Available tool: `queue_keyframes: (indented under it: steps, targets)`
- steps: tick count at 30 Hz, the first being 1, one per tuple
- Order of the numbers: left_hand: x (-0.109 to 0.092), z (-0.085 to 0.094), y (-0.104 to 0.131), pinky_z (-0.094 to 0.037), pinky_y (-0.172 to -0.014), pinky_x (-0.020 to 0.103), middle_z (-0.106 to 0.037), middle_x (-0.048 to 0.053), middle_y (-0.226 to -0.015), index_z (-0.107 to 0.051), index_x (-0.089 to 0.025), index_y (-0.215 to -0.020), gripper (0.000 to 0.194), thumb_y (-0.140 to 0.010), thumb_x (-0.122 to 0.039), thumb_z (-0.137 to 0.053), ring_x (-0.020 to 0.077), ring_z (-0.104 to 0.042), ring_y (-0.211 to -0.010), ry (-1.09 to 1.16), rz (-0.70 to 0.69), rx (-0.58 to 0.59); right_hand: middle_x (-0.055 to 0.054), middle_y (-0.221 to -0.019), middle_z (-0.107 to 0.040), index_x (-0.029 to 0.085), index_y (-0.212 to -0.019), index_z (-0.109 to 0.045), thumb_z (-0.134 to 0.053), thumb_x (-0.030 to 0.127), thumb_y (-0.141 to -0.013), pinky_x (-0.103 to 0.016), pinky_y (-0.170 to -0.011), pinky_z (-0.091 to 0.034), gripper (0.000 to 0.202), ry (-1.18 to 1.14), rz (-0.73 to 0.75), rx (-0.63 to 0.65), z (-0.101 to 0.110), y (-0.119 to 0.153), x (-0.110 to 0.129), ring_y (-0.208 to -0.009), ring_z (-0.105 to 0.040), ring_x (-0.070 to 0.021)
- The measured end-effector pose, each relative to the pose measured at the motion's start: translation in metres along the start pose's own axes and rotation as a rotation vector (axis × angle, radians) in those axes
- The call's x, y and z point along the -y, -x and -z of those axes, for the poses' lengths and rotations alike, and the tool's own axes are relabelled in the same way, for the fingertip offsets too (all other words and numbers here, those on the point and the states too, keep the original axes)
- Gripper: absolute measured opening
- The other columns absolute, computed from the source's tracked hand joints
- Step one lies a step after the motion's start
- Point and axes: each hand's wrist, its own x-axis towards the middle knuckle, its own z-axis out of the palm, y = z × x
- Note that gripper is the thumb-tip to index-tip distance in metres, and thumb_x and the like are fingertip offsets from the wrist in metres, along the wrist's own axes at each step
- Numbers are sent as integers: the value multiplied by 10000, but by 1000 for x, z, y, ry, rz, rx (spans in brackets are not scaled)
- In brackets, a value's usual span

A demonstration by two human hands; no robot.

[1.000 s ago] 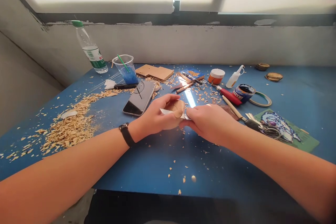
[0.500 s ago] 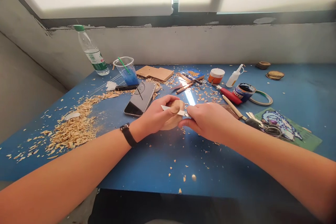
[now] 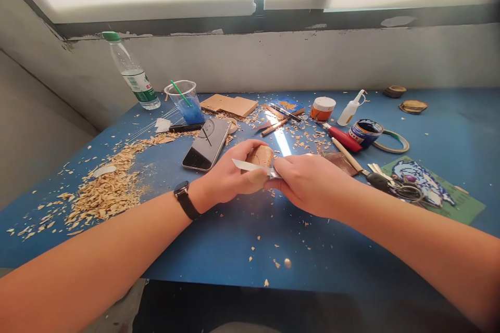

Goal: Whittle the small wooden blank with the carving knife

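My left hand (image 3: 234,174) is wrapped round a light-brown piece of wood (image 3: 261,156), whose rounded end shows between thumb and fingers. My right hand (image 3: 302,179) grips a knife (image 3: 250,166) with a pale, slanted blade; its handle is mostly hidden in my fist. The blade points left and lies across the near side of the wood, close to my left thumb. Both hands meet above the middle of the blue table (image 3: 211,250). Just behind my left hand lies a phone (image 3: 207,144).
Wood shavings (image 3: 103,195) are heaped at left. Behind stand a water bottle (image 3: 135,78) and a plastic cup (image 3: 187,106). To the right are a glue bottle (image 3: 350,109), an open paint jar (image 3: 365,132), a roll of tape (image 3: 402,144) and keys (image 3: 404,190).
The wood has turned in my left hand, so a different face shows. The knife blade now reaches farther left across it. The whole view has shifted slightly.
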Motion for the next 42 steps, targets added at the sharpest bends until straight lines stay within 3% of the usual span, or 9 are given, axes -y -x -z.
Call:
queue_keyframes:
  steps: [6,13,21,26,32,38,42]
  targets:
    - [1,-1,-2,-501,-812,370,-710,107,-1107,-638,-144,-1266,673,-898,-708,-662,255,-630,-952,-103,-31,-47,-76,-799,-705,176,-1029,-641,-436,422,-1119,-342,-572,-198,332,52,-5,15,3,-1,0,-657,-564,-211]
    - [3,0,-3,-503,-779,362,-708,98,-1055,-651,-147,-1221,568,-923,-631,-669,233,-627,-904,-71,-25,-54,-89,-837,-733,182,-983,-660,-454,442,-1114,-337,-595,-196,356,22,-46,-36,-2,-3,-2,-712,-614,-218]
    - [-2,-4,-6,-508,-760,347,-707,76,-1009,-673,-169,-1095,407,-969,-555,-643,214,-639,-876,-51,53,-111,-86,-831,-740,187,-950,-665,-370,694,-1085,-336,-601,-190,602,16,-168,-42,-4,-5,-2,-720,-631,-231]
    - [-4,-7,-6,-488,-738,320,-702,51,-965,-685,-179,-1076,414,-990,-581,-633,188,-628,-840,-67,99,-148,-105,-788,-716,187,-934,-669,-366,664,-1093,-334,-568,-175,586,78,-248,-61,-3,-2,6,-704,-646,-239]
    - [-5,-7,-4,-456,-683,299,-684,22,-858,-661,-195,-1048,506,-1002,-692,-573,165,-589,-746,-53,111,-229,-119,-767,-698,190,-918,-659,-306,849,-997,-328,-548,-196,751,60,-317,-35,2,-3,9,-733,-679,-282]
    - [0,-3,-1,-528,-820,357,-719,94,-1096,-665,-188,-1207,628,-932,-751,-611,249,-648,-973,20,18,-105,-105,-900,-752,182,-1009,-657,-404,586,-1110,-349,-571,-208,488,-16,-107,-12,2,1,7,-718,-666,-247]
    - [5,-3,0,-559,-822,381,-732,99,-1029,-637,-183,-1285,642,-914,-707,-663,273,-676,-978,138,-19,6,-90,-923,-768,171,-1134,-679,-500,416,-1105,-345,-587,-231,304,-47,-21,9,5,1,4,-762,-688,-242]
